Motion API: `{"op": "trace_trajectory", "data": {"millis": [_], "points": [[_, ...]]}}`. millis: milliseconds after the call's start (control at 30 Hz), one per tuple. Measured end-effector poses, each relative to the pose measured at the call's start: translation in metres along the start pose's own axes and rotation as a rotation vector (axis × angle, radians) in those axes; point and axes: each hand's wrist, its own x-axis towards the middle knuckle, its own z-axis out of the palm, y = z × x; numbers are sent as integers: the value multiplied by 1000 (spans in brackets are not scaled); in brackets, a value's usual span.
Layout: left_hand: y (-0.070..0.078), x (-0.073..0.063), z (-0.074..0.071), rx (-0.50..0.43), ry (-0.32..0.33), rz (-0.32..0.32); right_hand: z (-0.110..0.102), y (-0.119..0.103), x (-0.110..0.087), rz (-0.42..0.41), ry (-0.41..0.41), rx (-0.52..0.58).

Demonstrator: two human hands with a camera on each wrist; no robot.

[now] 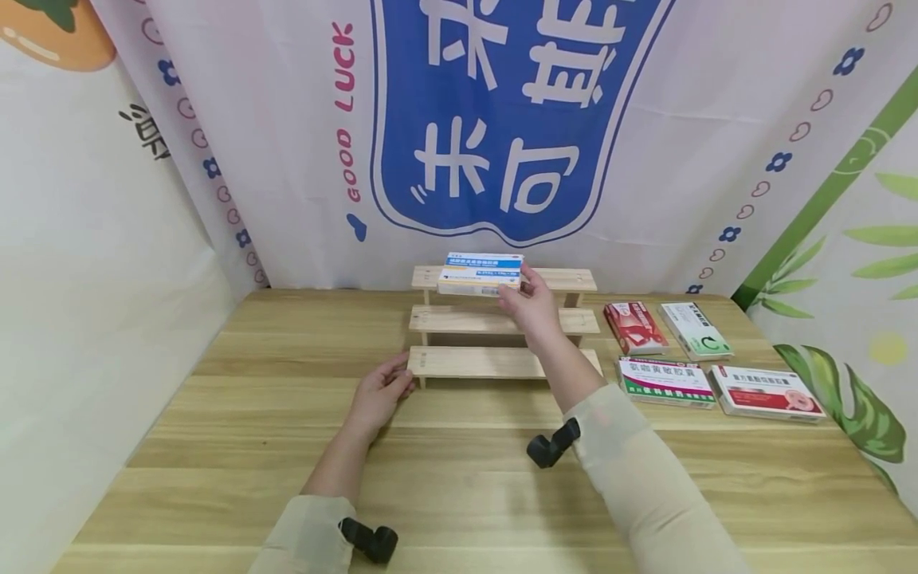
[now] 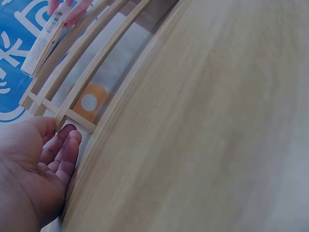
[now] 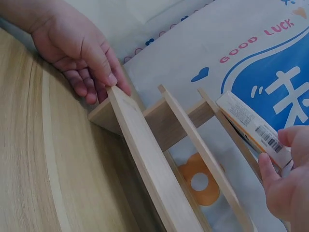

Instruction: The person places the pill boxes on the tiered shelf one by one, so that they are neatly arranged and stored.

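Note:
A three-tier wooden display rack (image 1: pixel 476 363) stands on the table. My left hand (image 1: pixel 378 396) pinches the left end of its lowest tier between thumb and forefinger; the left wrist view shows this hand (image 2: pixel 41 169) with the other fingers curled below. A white and blue medicine box (image 1: pixel 479 267) lies flat at the top tier, over its left half. Its right end is gripped by my right hand (image 1: pixel 534 307), thumb on the near side. In the right wrist view the box (image 3: pixel 251 123) is against the top tier's edge, barcode end visible; whether its full weight rests there I cannot tell.
Right of the rack lie a red box (image 1: pixel 635 328), a white and green box (image 1: pixel 696 330), a white box with green and magenta bands (image 1: pixel 665 382) and a white and red box (image 1: pixel 766 393). A printed curtain (image 1: pixel 301 199) hangs directly behind the rack.

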Motion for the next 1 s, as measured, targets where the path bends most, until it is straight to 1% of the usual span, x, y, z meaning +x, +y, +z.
{"op": "trace_trajectory", "data": {"millis": [100, 233, 367, 533, 733, 1000], "points": [[0, 0, 0, -1, 0, 5, -2, 2, 0, -27, -8, -78], [0, 0, 0, 3, -1, 9, -2, 5, 2, -54, 16, -160], [-1, 0, -1, 15, 2, 14, 0, 6, 5, -62, 34, -221], [-1, 0, -1, 8, 4, 21, 2, 8, 9, -50, 32, -214], [-2, 2, 0, 5, 3, 17, 9, 8, 14, -71, 42, -212], [0, 1, -1, 7, 12, 4, 17, 6, 18, -75, 48, -237]]}}
